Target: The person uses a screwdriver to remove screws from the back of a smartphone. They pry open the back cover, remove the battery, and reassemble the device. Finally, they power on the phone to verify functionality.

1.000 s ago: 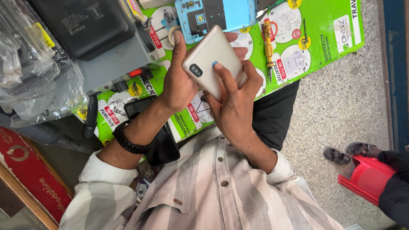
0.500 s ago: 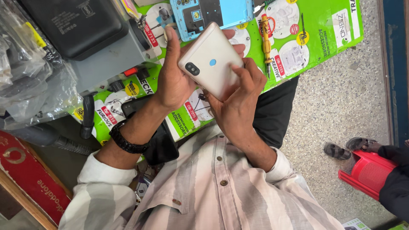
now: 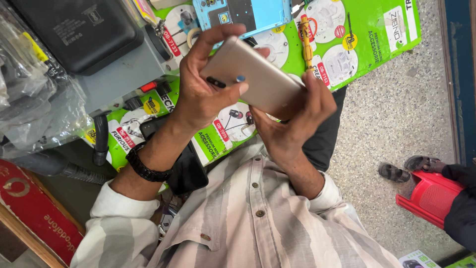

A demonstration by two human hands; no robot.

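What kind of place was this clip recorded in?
Probably a small phone repair and accessories stall. Both hands, left hand and right hand, hold a gold phone over green accessory packs; an opened blue phone frame and a screwdriver lie there.

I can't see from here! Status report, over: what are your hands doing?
Left hand and right hand both grip the gold phone, back facing up. Blue phone frame and yellow screwdriver lie beyond on green packets. Nothing blocking.
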